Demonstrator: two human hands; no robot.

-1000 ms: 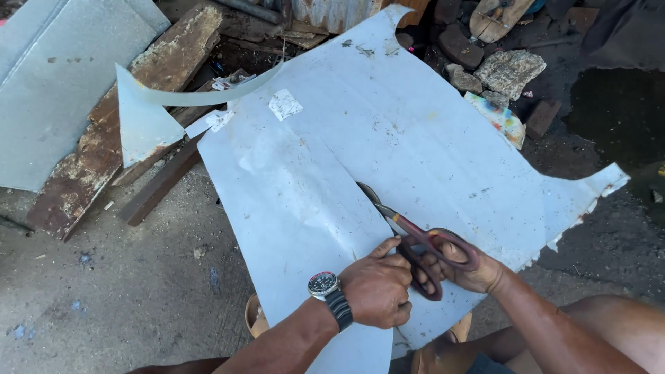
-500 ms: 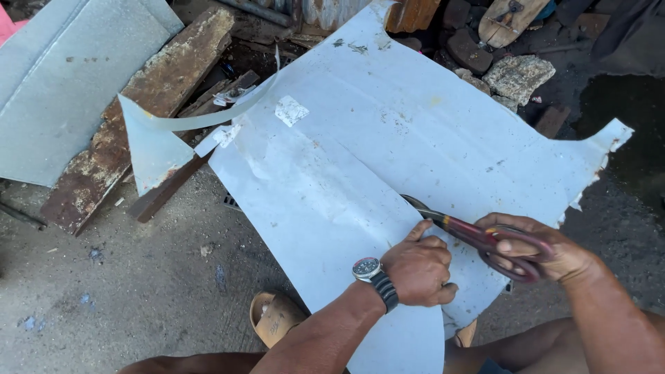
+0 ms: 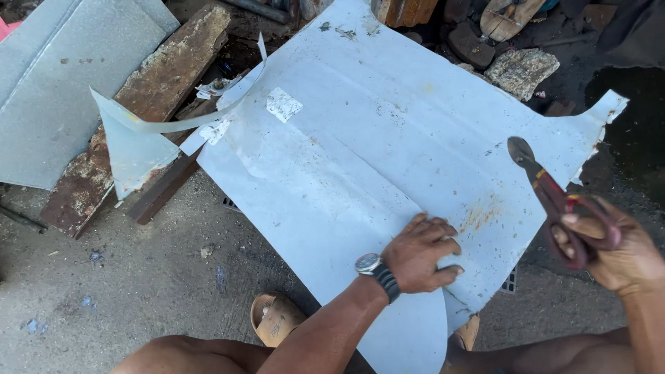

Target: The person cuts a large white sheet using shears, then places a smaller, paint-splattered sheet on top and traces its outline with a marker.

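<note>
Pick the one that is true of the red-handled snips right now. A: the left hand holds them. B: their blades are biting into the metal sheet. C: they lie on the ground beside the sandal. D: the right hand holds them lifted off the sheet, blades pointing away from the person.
D: the right hand grips the snips above the metal sheet, shut blades pointing away, while the left hand presses flat on the sheet.
</note>
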